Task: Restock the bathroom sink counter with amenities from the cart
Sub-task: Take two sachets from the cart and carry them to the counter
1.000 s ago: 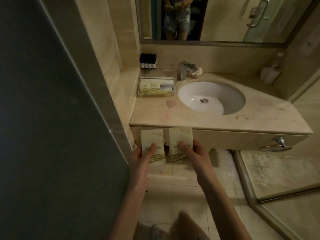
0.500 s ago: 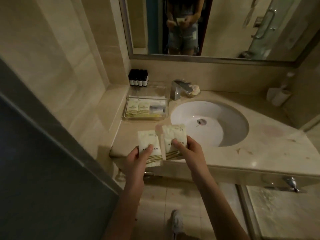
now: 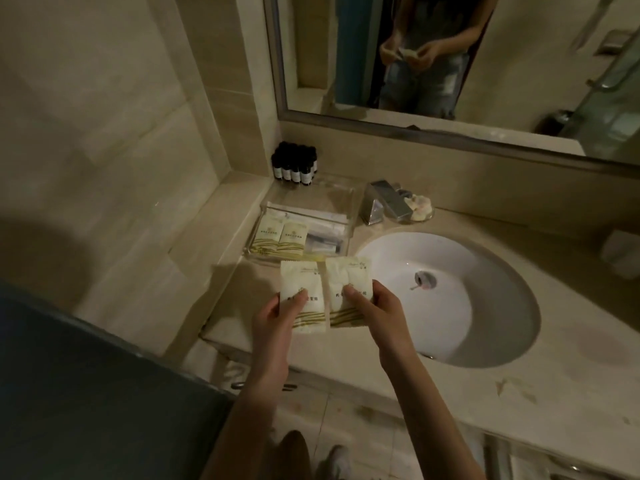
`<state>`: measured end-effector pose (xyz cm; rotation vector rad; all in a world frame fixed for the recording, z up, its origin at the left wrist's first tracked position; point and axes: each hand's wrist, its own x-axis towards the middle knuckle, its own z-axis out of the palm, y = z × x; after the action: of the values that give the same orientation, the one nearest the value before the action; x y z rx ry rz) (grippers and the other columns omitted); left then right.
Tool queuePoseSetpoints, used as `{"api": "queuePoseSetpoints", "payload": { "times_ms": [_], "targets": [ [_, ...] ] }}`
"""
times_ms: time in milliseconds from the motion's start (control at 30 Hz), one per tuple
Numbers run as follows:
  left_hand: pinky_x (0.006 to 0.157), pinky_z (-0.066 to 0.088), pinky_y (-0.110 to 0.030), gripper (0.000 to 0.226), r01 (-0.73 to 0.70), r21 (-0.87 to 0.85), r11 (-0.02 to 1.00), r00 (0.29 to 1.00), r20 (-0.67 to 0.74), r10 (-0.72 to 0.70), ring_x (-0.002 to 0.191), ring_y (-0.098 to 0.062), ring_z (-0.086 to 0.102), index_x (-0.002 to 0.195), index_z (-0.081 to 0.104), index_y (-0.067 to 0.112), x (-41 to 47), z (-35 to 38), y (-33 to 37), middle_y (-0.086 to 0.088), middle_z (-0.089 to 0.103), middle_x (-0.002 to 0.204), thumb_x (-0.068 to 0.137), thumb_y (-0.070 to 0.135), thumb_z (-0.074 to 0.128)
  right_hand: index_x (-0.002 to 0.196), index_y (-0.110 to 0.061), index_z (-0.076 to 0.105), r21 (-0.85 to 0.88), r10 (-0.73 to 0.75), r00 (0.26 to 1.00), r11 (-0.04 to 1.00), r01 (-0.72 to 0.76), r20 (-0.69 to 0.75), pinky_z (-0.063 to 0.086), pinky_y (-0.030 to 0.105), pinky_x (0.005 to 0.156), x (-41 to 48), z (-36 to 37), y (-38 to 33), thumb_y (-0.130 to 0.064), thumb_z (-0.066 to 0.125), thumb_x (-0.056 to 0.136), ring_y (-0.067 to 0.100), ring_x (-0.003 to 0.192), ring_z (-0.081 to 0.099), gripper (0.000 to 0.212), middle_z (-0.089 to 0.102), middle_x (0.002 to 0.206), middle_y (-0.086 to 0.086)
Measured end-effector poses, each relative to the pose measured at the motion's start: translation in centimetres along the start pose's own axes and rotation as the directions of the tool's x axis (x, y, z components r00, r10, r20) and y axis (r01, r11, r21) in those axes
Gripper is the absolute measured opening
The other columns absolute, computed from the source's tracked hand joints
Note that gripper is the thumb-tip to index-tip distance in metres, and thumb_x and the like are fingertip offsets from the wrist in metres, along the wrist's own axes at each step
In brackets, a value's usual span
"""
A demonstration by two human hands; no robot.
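Where the counter meets wall, dark bottles stand.

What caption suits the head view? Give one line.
Left hand and right hand hold two amenity packets over the counter before the clear tray.

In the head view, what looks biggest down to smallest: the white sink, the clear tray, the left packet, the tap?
1. white sink
2. clear tray
3. left packet and tap: these look alike, and the packet is nearer the camera, so no ranking.
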<state>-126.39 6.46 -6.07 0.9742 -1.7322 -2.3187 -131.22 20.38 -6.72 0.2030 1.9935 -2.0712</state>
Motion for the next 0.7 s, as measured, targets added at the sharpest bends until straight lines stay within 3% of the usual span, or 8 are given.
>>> {"api": "queuePoseSetpoints", "payload": {
  "times_ms": [100, 267, 467, 600, 700],
  "targets": [
    [0.051, 0.053, -0.021, 0.016, 0.009, 0.008, 1.000, 1.000, 0.024, -0.009, 0.072, -0.013, 0.072, 0.100, 0.067, 0.018, 1.8, 0.7, 0.3, 0.001, 0.075, 0.083, 0.085, 0.025, 0.069, 0.098, -0.008, 0.067, 0.013, 0.011, 1.000, 1.000, -0.011, -0.012, 0.057, 0.033, 0.074, 1.9, 0.3, -0.1, -0.017, 0.063, 0.091, 0.021, 0.082, 0.069, 0.013, 0.074, 0.090, 0.007],
    [0.063, 0.056, -0.032, 0.022, 0.011, -0.005, 1.000, 0.996, 0.085, -0.010, 0.082, -0.022, 0.072, 0.105, 0.069, 0.014, 6.5, 2.3, 1.6, -0.006, 0.075, 0.090, 0.085, 0.021, 0.070, 0.099, -0.008, 0.068, 0.018, 0.011, 0.997, 1.000, -0.010, -0.070, 0.057, 0.027, 0.071, 5.1, 0.8, -0.9, -0.016, 0.063, 0.091, 0.019, 0.083, 0.070, 0.013, 0.074, 0.091, 0.007],
    [0.079, 0.057, -0.038, 0.029, -0.033, 0.006, 0.999, 0.988, 0.151, 0.032, 0.093, -0.022, 0.070, 0.111, 0.068, 0.010, 13.5, 3.2, 3.6, -0.006, 0.074, 0.100, 0.083, 0.013, 0.072, 0.094, -0.018, 0.068, 0.009, 0.008, 0.985, 1.000, -0.007, -0.174, 0.055, 0.019, 0.065, 9.7, 2.0, -2.5, -0.018, 0.062, 0.091, 0.008, 0.078, 0.070, 0.006, 0.074, 0.088, -0.001],
    [0.075, 0.052, -0.032, 0.011, -0.040, 0.157, 0.987, 0.981, 0.194, 0.009, 0.086, -0.019, 0.067, 0.098, 0.069, 0.017, 18.5, 2.2, 4.1, -0.005, 0.072, 0.094, 0.088, 0.013, 0.066, 0.099, -0.012, 0.068, 0.017, 0.026, 0.976, 1.000, -0.022, -0.218, 0.052, 0.018, 0.062, 12.4, 4.1, -2.6, -0.017, 0.061, 0.092, 0.010, 0.078, 0.070, 0.011, 0.073, 0.091, 0.003],
    [0.072, 0.048, -0.027, 0.016, -0.043, 0.297, 0.954, 0.975, 0.219, -0.024, 0.080, -0.014, 0.061, 0.106, 0.067, 0.010, 22.4, 1.8, 3.9, 0.003, 0.066, 0.085, 0.090, 0.010, 0.062, 0.097, -0.010, 0.068, 0.012, 0.020, 0.968, 1.000, -0.017, -0.250, 0.053, 0.023, 0.063, 14.2, 5.7, -2.0, -0.014, 0.062, 0.091, 0.013, 0.078, 0.070, 0.010, 0.074, 0.088, 0.004]
  ]
}}
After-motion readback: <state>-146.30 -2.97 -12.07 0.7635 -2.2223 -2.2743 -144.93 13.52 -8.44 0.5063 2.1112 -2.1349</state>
